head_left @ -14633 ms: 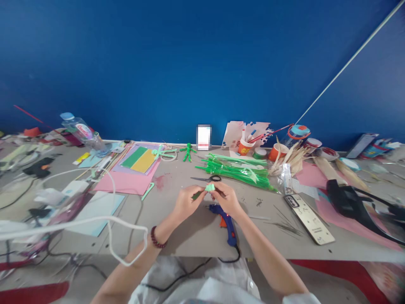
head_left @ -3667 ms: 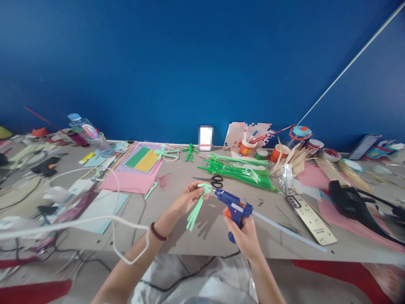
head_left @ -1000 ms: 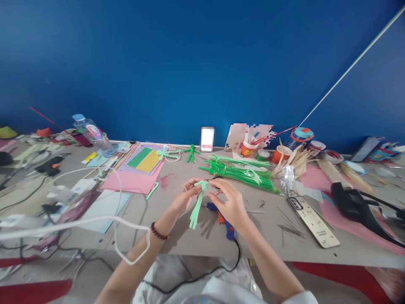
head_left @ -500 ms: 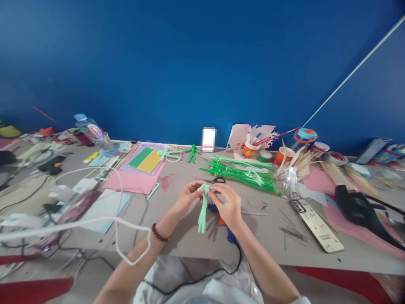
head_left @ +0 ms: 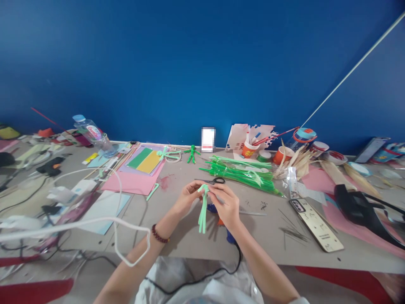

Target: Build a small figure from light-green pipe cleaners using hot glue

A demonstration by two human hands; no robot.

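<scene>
Several light green pipe cleaners (head_left: 203, 215) hang down as a bundle, bunched into a knot at the top. My left hand (head_left: 189, 196) pinches that knot from the left, with a dark beaded bracelet on the wrist. From the right, my right hand (head_left: 227, 204) has thumb and fingers closed at the same knot. Partly hidden under my right hand lies a blue and orange glue gun (head_left: 230, 237), its black cord running off the table edge. Scissors (head_left: 219, 180) rest just beyond my fingers. A small green pipe-cleaner figure (head_left: 191, 154) stands near the wall.
A bag of green pipe cleaners (head_left: 242, 175) lies behind my right hand. To the right are a phone (head_left: 316, 226) and thin wires (head_left: 294, 234). Pink paper (head_left: 126, 182), a bottle (head_left: 95, 134) and a white cable (head_left: 133, 226) occupy the left. A paper cup (head_left: 249, 149) holds markers.
My right hand's fingers have shifted slightly at the knot. The left hand and the hanging bundle stay almost in place, and the view has moved a little.
</scene>
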